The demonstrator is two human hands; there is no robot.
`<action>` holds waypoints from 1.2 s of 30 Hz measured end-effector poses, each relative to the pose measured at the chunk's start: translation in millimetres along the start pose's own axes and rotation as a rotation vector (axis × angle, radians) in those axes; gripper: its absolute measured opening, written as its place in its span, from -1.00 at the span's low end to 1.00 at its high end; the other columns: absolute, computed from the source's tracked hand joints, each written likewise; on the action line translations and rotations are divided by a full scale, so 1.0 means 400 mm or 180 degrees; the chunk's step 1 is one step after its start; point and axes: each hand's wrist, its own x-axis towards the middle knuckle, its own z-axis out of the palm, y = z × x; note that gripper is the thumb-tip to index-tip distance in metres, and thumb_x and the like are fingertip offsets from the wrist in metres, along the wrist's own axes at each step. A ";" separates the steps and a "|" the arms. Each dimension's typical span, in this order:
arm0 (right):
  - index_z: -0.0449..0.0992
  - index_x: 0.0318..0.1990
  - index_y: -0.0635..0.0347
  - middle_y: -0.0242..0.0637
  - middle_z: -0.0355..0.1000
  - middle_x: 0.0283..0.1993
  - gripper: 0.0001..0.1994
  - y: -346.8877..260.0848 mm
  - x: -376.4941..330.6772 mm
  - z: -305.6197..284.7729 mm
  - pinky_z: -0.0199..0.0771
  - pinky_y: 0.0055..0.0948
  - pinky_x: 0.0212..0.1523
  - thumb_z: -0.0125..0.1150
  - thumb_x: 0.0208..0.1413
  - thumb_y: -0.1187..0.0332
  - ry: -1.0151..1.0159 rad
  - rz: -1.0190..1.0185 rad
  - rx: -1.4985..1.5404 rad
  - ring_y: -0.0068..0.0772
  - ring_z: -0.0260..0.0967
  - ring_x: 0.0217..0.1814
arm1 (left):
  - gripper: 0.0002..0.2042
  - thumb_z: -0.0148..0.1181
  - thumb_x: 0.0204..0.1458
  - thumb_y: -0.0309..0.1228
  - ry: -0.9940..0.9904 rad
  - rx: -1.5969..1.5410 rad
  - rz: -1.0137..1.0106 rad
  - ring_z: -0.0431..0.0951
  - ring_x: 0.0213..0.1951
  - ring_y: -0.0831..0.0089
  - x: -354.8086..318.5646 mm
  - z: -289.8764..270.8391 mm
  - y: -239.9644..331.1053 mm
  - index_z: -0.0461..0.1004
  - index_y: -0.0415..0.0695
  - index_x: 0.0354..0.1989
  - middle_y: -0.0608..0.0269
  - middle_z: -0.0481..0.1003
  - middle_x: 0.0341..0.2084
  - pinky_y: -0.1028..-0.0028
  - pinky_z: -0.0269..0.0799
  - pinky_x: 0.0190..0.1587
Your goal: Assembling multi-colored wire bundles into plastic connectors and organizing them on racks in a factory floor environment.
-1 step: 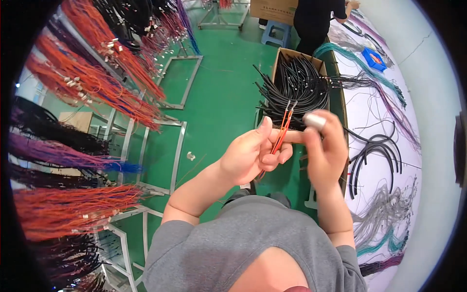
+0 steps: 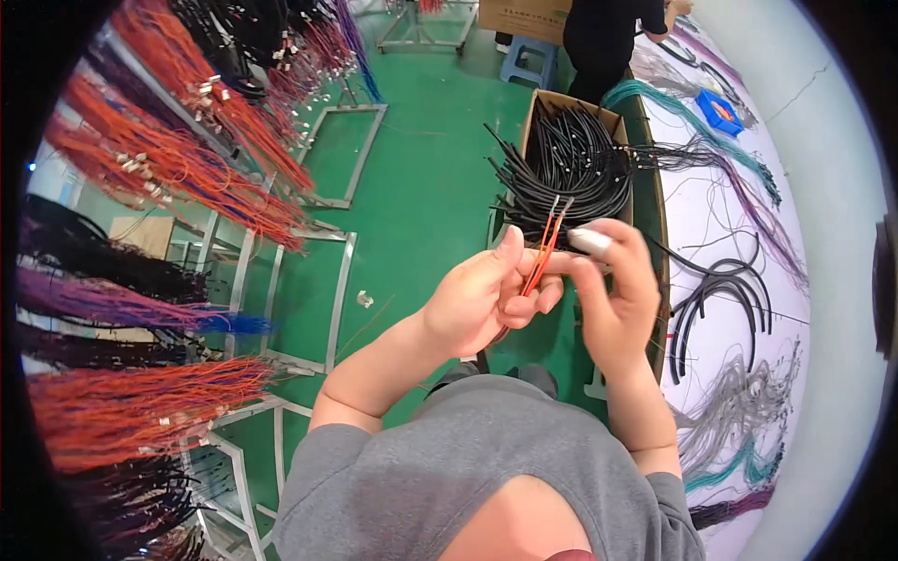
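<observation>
Green floor, wire racks behind. I see left hand (image 2: 477,299) pinching red wires (image 2: 543,257), upright above fingers; right hand (image 2: 617,290) gripping white roll (image 2: 589,240) beside.

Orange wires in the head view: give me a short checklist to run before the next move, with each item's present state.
1. Thin orange wires pinched in the left hand: ok, thumb and fingers close on them.
2. Wire tips with metal ends free above the hand: ok, they stick up.
3. Small white wrapped piece at the fingertips of the right hand: ok, gripped beside the wires.
4. Whether the white piece is already joined to the wires: cannot tell, fingers hide the contact.
5. Cardboard box of black cables within reach: ok, it sits just beyond the hands.
6. Other person in black apart from the hands: ok, standing farther off.
</observation>
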 end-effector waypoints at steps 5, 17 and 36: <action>0.39 -0.30 0.34 -0.20 0.21 -0.12 -0.85 0.107 0.074 0.021 0.28 -0.67 -0.42 -0.05 -0.07 0.56 -0.1190 0.1544 0.2237 -0.60 0.25 -0.42 | -0.43 -0.53 0.03 0.05 0.0162 -0.0081 -0.0040 0.02 -0.69 0.72 0.078 -0.051 0.031 0.27 -0.23 -0.26 0.31 0.25 -0.59 0.72 -0.07 -0.65; 0.40 -0.51 0.30 -0.26 0.28 -0.23 -0.97 0.269 0.220 0.003 0.22 -0.60 -0.23 0.09 -0.19 0.57 -0.0976 0.1277 0.2292 -0.54 0.21 -0.21 | -0.87 -0.03 -0.02 -0.37 0.1128 -0.0190 0.1339 0.07 -0.66 0.72 0.242 -0.044 0.042 0.27 -0.16 -0.36 0.41 0.23 -0.61 0.72 -0.03 -0.64; 0.43 -0.43 0.35 -0.36 0.27 -0.43 -0.92 0.410 0.364 -0.019 0.22 -0.66 -0.41 0.04 -0.11 0.55 -0.2951 0.1238 0.3454 -0.61 0.21 -0.42 | -0.69 -0.14 0.04 -0.26 0.1288 0.0166 0.0547 0.03 -0.70 0.73 0.325 -0.013 0.048 0.35 -0.33 -0.35 0.41 0.19 -0.68 0.73 -0.04 -0.65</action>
